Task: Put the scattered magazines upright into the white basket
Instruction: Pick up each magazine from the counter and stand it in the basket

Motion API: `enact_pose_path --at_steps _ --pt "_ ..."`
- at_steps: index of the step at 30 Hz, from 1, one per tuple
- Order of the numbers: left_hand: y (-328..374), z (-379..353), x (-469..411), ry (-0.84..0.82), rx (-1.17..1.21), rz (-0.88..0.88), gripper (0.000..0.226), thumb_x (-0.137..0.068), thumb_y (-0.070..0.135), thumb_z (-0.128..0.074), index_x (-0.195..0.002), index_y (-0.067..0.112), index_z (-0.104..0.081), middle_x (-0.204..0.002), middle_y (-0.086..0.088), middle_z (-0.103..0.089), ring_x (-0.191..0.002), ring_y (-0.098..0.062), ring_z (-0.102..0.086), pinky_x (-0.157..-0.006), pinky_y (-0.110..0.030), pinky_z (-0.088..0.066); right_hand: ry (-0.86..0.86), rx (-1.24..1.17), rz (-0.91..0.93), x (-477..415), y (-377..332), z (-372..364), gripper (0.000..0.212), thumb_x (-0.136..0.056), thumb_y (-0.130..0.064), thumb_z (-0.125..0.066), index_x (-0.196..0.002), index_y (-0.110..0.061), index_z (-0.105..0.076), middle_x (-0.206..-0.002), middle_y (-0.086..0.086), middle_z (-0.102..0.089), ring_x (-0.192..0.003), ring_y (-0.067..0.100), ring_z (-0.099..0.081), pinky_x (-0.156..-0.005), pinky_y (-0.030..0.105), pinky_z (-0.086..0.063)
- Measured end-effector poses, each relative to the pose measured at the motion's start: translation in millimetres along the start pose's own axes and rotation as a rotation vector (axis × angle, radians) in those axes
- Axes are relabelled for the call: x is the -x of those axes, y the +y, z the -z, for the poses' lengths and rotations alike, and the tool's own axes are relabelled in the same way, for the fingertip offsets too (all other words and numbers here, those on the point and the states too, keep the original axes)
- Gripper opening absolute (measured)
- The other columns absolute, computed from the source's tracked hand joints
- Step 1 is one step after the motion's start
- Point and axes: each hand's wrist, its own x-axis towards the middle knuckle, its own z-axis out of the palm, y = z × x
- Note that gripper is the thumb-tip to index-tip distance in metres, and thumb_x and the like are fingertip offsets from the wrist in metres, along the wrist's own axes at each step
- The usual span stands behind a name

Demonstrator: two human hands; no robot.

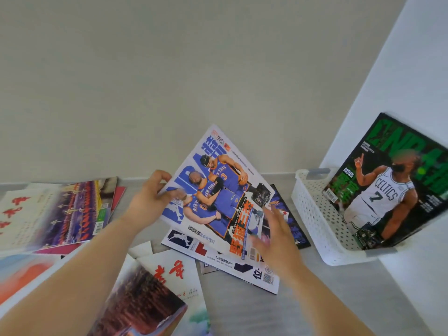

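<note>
My left hand (151, 197) grips the left edge of a basketball magazine with blue-jerseyed players (218, 190), lifted and tilted above the floor. My right hand (276, 236), fingers spread and blurred, is at that magazine's lower right corner; I cannot tell whether it touches. The white perforated basket (312, 214) sits at the right by the wall, with a green basketball magazine (388, 183) standing tilted inside it. Under the lifted magazine lie a white-covered magazine (225, 263) and a dark one (293, 224).
More magazines lie scattered on the grey floor: a red-lettered one with a purple-photo issue on it (60, 214) at the left, another (155, 294) between my forearms, an orange one (21, 272) at the far left. A white wall panel (400, 69) rises behind the basket.
</note>
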Motion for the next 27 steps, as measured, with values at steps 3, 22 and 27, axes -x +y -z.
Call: enact_pose_path --at_steps 3,22,27 --pt "29 13 10 -0.025 -0.053 -0.143 0.034 -0.084 0.005 -0.057 -0.071 0.031 -0.04 -0.069 0.006 -0.059 -0.045 -0.002 -0.055 -0.039 -0.004 -0.037 0.186 -0.084 0.011 -16 -19 37 0.077 -0.077 -0.019 -0.067 -0.139 -0.014 -0.02 -0.152 0.013 -0.015 -0.139 0.024 -0.017 -0.112 0.032 -0.014" --pt "160 -5 -3 -0.224 -0.481 -0.382 0.007 -0.078 0.007 -0.065 -0.085 0.008 -0.065 -0.06 0.008 -0.057 -0.051 -0.005 -0.048 -0.042 -0.003 -0.034 0.371 -0.52 0.023 10 -22 141 0.029 -0.083 -0.007 -0.058 -0.066 -0.031 -0.058 -0.06 -0.004 -0.055 -0.046 -0.001 -0.045 -0.043 0.005 -0.031" --pt "212 -40 -15 -0.052 -0.424 -0.54 0.012 -0.079 0.013 -0.064 -0.091 0.011 -0.066 -0.074 -0.005 -0.06 -0.067 -0.023 -0.05 -0.055 -0.022 -0.039 0.517 -0.656 -0.007 9 -3 172 0.012 -0.083 -0.009 -0.058 -0.085 -0.018 -0.065 -0.061 -0.008 -0.061 -0.054 0.001 -0.05 -0.053 0.015 -0.041"
